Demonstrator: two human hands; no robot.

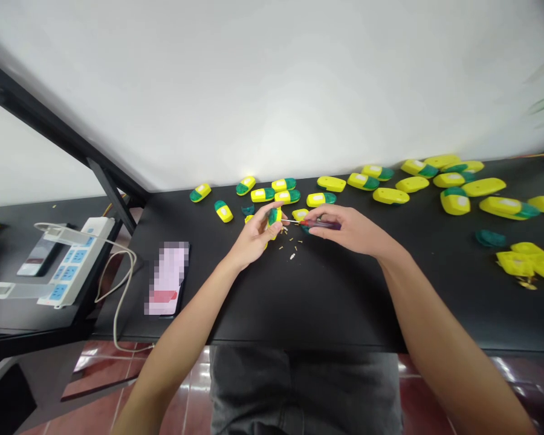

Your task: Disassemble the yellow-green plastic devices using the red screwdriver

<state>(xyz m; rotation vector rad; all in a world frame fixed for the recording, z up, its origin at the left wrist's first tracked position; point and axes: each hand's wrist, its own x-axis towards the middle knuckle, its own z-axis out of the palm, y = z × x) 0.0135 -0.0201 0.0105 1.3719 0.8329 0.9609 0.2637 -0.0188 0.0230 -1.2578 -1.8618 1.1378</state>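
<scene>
My left hand (256, 234) grips a small yellow-and-green plastic capsule casing (274, 216) upright between fingers and thumb. My right hand (347, 228) holds a screwdriver (321, 225) with a red and dark translucent handle. Its thin shaft points left and reaches the casing. Several small brass screws (291, 244) and a small silver part (292, 257) lie on the black table (263, 308) just below the hands. Many similar casings (287, 196) lie in a loose row beyond the hands, some in two colours and some only yellow.
Loose yellow casing halves (523, 263) and a green half (489, 238) lie at the right. A phone (167, 278) with a blurred screen lies at the left. Beyond the table's left edge, a white power strip (75, 263) with cables sits on a lower black surface.
</scene>
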